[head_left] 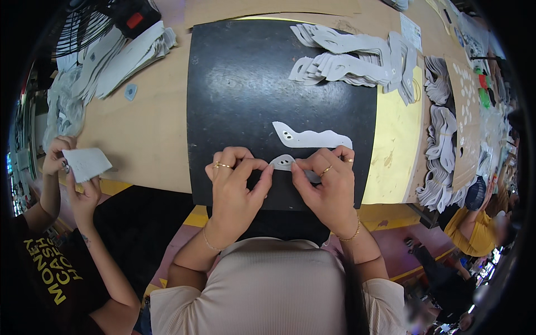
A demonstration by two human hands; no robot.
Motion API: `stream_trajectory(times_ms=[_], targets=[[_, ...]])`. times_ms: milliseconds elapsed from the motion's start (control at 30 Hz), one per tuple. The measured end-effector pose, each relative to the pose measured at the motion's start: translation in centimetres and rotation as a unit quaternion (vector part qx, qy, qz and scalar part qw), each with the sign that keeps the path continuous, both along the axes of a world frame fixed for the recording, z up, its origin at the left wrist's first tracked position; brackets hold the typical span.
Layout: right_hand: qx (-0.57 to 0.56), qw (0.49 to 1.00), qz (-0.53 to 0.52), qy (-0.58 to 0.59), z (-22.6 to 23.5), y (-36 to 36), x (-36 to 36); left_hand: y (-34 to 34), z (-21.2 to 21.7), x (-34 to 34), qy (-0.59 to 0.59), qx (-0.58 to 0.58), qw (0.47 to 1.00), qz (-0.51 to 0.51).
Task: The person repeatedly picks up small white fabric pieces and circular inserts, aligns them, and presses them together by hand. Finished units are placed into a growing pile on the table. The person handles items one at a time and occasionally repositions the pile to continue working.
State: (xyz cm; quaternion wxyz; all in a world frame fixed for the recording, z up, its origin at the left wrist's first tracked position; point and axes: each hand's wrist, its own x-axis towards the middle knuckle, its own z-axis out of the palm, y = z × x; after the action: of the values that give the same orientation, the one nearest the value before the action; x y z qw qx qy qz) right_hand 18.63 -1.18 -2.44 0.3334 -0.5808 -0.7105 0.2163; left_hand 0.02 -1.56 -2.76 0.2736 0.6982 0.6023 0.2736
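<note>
My left hand [237,181] and my right hand [329,178] meet over the near part of a black mat [240,100]. Thumb and forefinger of each are pinched on the end of a light grey cut-out piece [283,162]. That end carries a pale patch with two dark holes; the rest runs under my right hand, partly hidden. Just beyond my fingers, a second wavy cut-out piece [321,138] lies flat, with a similar two-holed patch at its left end. My right fingers are close to its right end; I cannot tell whether they touch it.
Fanned stacks of grey pieces [346,64] cover the mat's far right corner. Yellow sheeting [391,159] and bundled pieces [441,139] lie to the right. At left are white sheets [131,58], a small grey patch [130,92] and a co-worker's hands holding a white piece [87,163].
</note>
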Motion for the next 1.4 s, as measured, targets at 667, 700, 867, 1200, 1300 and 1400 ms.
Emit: stream_trajectory(times_ms=[667,700,867,1200,1300,1400], targets=[[0.014,1.0,-0.004,-0.008,-0.3,-0.1,-0.3,-0.1,-0.3,0.3,0.021,0.02,1.0,0.001],[0.013,1.0,-0.005,-0.007,-0.4,-0.2,-0.3,-0.1,-0.3,0.3,0.025,0.023,0.999,0.001],[0.014,1.0,-0.003,-0.007,-0.5,-0.2,-0.3,-0.1,-0.5,0.4,0.039,0.038,0.998,-0.007],[0.006,1.0,-0.002,-0.017,-0.2,0.0,-0.2,-1.9,-1.3,-1.1,-0.037,0.129,0.984,-0.119],[-0.008,1.0,0.0,-0.019,0.1,-0.2,-0.1,-2.5,-0.8,-1.3,-0.014,0.107,0.979,-0.172],[-0.022,1.0,0.001,-0.019,0.4,-0.3,0.0,-2.8,-0.6,-1.2,0.012,0.099,0.976,-0.191]])
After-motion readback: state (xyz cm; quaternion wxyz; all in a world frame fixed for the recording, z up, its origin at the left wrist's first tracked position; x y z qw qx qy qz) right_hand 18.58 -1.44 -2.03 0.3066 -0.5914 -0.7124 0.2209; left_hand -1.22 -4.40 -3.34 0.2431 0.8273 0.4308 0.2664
